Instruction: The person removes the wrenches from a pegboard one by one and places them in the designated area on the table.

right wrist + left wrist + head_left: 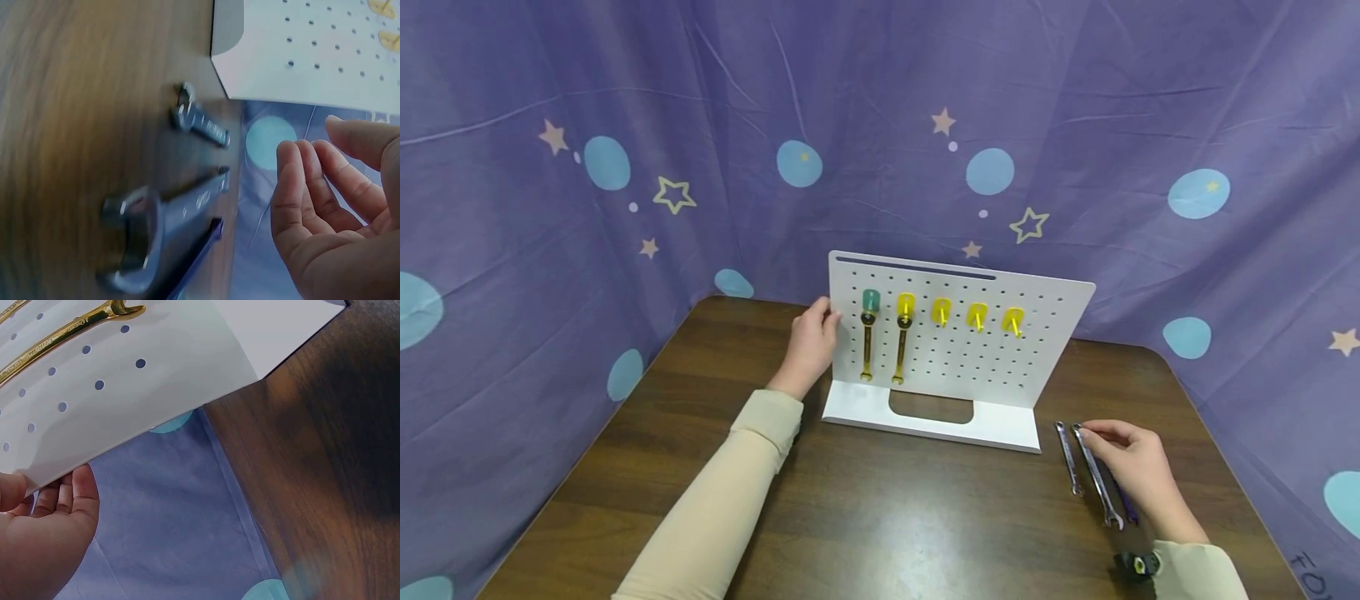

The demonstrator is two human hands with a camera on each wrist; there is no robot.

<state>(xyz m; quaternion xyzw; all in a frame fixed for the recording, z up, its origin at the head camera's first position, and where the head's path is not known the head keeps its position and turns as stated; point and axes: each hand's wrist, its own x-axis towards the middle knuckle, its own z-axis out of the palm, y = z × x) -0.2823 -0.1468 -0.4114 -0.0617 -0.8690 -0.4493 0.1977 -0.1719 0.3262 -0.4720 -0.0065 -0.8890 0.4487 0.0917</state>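
My left hand [811, 342] grips the left edge of a white pegboard stand [940, 375], thumb on the front and fingers behind, as the left wrist view shows. Two gold combination wrenches hang on it: one wrench [867, 350] from a green hook [871, 300], the other wrench [900, 354] from a yellow hook [906, 303]. At the right, my right hand [1131, 467] hovers over the wrenches on the table, thumb and bent fingers apart with nothing between them. Beneath it lie a small silver wrench [1068, 458], a longer silver wrench [1099, 479] and a partly hidden purple wrench [195, 262].
Three more yellow hooks [977, 317] on the pegboard carry nothing. The stand's foot [1000, 427] has a cut-out and rests on the brown wooden table [880, 508]. Behind the table hangs a purple curtain [880, 108] with stars and blue circles.
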